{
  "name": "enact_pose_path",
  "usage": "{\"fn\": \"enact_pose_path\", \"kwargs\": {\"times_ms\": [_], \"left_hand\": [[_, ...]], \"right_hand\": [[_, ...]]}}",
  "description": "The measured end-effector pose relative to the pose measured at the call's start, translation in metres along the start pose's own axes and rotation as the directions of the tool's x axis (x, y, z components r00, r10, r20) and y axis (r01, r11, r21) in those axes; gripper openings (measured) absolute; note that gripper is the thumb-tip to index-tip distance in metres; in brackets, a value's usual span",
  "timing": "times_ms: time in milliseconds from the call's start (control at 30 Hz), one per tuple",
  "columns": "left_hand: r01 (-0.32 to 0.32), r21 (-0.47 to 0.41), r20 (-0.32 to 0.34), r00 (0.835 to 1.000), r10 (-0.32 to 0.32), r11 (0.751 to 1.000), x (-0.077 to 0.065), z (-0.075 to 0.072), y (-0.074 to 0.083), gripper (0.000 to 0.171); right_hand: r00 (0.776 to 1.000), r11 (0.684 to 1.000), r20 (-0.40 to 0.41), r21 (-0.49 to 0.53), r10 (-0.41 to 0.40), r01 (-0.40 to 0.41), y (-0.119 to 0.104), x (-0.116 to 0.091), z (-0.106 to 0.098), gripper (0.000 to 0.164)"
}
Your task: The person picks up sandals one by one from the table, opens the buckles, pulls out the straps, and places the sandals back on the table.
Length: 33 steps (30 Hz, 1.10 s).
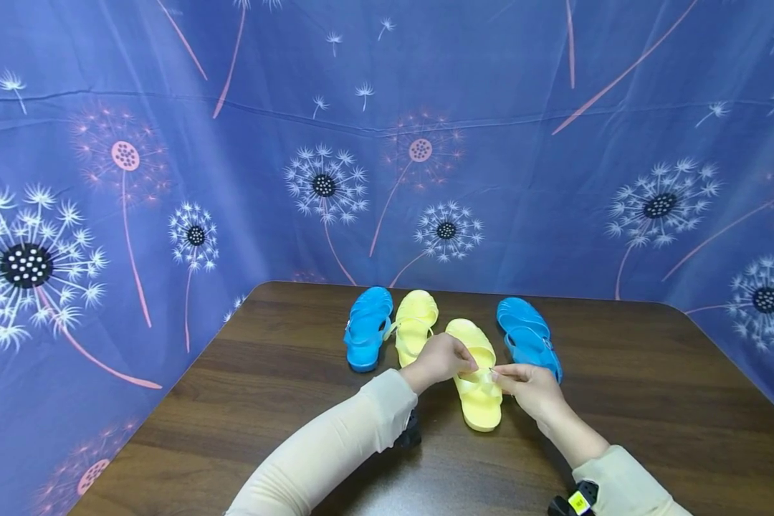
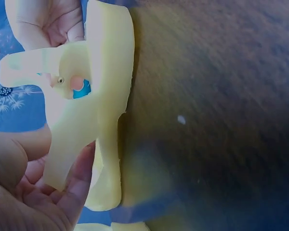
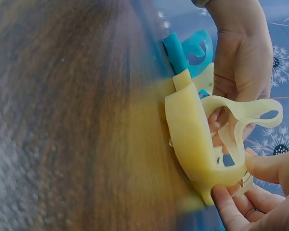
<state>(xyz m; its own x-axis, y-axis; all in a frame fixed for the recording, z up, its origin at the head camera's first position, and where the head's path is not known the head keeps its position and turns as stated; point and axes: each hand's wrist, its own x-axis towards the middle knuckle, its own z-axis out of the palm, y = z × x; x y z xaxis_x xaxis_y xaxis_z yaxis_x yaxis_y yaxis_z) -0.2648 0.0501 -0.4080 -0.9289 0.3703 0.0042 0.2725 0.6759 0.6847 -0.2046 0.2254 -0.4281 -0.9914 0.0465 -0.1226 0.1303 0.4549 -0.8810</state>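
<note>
A yellow sandal [image 1: 481,413] rests on the table, toe pointing away, between my two hands. From its left side my left hand [image 1: 441,358] reaches over and pinches part of the upper; in the left wrist view the thumb and fingers of that hand [image 2: 53,192] hold the yellow upper [image 2: 70,118]. My right hand [image 1: 532,387] pinches the sandal's right side near the strap fastening. In the right wrist view, the thumb and fingers of that hand [image 3: 260,197] close at a small metal buckle part, with the looped strap [image 3: 250,108] standing up above. The fingertips partly hide the fastening.
A second yellow sandal [image 1: 416,308] stands behind my left hand, beside a blue sandal [image 1: 369,322]. Another blue sandal [image 1: 522,326] lies just beyond my right hand. The brown wooden table [image 1: 258,373] meets a blue dandelion-print cloth [image 1: 522,179] behind.
</note>
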Motion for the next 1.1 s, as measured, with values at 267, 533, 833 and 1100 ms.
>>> {"fn": "enact_pose_path", "kwargs": {"times_ms": [267,533,833,1100], "left_hand": [[-0.005,0.036,0.032,0.999,0.004,0.999,-0.004,-0.005,-0.001,0.008],[-0.055,0.101,0.058,0.997,0.05,0.993,-0.004,-0.003,0.002,0.011],[-0.084,0.137,0.056,0.995,0.077,0.987,0.002,0.005,0.008,0.01],[-0.077,0.061,0.076,0.994,0.073,0.995,0.004,0.006,0.007,0.009]], "right_hand": [[1.0,0.999,0.013,0.032,-0.007,0.007,-0.001,0.001,-0.001,0.047],[1.0,1.0,0.011,0.023,-0.006,0.005,0.001,0.002,0.0,0.047],[1.0,1.0,0.002,0.025,0.008,-0.008,0.001,0.001,0.003,0.042],[1.0,1.0,-0.009,0.025,0.007,-0.007,0.001,0.002,0.003,0.043]]}}
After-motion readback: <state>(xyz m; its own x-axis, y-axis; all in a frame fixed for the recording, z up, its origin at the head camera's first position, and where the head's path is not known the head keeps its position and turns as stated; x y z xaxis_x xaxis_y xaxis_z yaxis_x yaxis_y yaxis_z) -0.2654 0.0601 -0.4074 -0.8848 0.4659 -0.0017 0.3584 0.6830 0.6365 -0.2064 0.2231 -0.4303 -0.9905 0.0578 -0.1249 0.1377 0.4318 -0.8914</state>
